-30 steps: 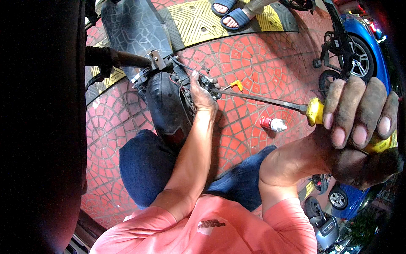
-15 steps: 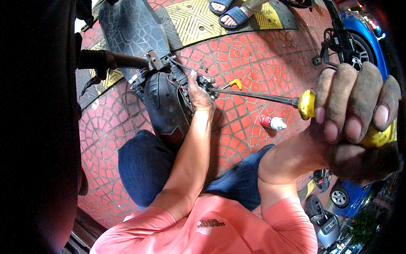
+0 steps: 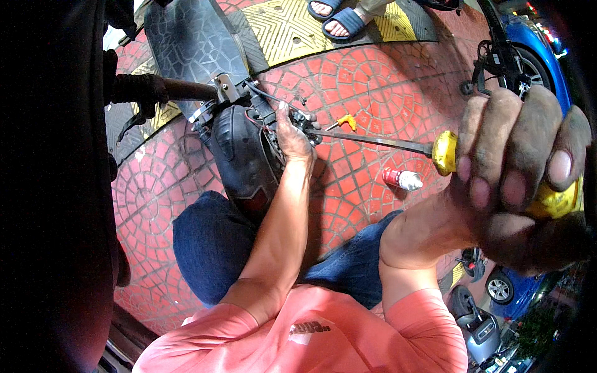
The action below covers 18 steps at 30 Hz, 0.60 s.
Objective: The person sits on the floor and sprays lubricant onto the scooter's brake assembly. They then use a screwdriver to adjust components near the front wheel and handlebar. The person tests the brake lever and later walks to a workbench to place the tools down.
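Gripping a yellow-handled screwdriver (image 3: 373, 141), the right hand (image 3: 522, 177) is closed at the frame's right; at upper centre, the left hand (image 3: 295, 140) curls around a dark mechanical part (image 3: 303, 119).

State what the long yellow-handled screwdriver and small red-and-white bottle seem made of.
Long yellow-handled screwdriver: shaft probably steel, grey with metallic sheen; grip likely smooth plastic, softly glossy. Small red-and-white bottle: probably glossy plastic, given its highlights and tapered top; metal possible.
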### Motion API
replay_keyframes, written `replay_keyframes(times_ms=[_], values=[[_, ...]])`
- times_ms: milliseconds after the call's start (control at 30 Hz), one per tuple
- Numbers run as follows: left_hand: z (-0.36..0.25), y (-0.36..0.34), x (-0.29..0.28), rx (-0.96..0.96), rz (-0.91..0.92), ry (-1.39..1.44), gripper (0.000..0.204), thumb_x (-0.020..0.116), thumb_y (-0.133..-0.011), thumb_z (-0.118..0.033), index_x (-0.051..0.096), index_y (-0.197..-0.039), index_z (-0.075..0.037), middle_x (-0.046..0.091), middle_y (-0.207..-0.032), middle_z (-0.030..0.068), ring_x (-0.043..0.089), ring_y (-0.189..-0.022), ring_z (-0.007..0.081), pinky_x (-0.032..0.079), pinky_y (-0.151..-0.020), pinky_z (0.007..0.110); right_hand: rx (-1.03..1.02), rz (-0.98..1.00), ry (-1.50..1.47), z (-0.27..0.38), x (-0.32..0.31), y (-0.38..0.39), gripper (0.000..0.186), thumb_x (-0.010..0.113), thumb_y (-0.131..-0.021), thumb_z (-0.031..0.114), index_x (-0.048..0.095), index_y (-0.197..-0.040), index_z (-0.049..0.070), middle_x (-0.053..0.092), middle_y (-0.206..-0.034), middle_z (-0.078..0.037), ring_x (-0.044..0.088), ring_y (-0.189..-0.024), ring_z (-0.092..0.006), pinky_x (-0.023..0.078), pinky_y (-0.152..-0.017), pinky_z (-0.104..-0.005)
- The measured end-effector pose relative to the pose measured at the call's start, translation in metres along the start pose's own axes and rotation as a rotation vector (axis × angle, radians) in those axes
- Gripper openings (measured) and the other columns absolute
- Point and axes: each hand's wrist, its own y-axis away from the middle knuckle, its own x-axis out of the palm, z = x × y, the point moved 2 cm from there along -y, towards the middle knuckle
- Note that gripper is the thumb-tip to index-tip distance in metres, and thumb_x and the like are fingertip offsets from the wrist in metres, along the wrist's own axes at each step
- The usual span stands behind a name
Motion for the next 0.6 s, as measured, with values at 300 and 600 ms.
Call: replay_keyframes(times_ms=[300, 600], values=[[-0.013, 0.008, 0.004, 0.010, 0.009, -0.063, 0.044, 0.051, -0.093, -0.054, 0.052, -0.078, -0.013, 0.055, -0.061, 0.0061, 0.052, -0.044, 0.0184, 0.043, -0.037, 0.031, 0.051, -0.308, 0.105, -0.011, -0.023, -0.010, 0.024, 0.048, -0.104, 0.028, 0.059, -0.096, 0.008, 0.053, -0.073, -0.001, 0.045, -0.055, -0.0119, 0.038, -0.057, -0.0273], [-0.005, -0.005, -0.003, 0.008, -0.067, -0.115, 0.037, 0.054, -0.093, -0.045, 0.053, -0.082, -0.009, 0.053, -0.060, 0.0067, 0.051, -0.042, 0.0194, 0.044, -0.038, 0.033, 0.042, 0.360, -0.266, -0.028, -0.038, -0.018, 0.011, 0.059, -0.098, 0.023, 0.056, -0.100, 0.013, 0.060, -0.070, 0.002, 0.052, -0.050, -0.0094, 0.043, -0.052, -0.0253]])
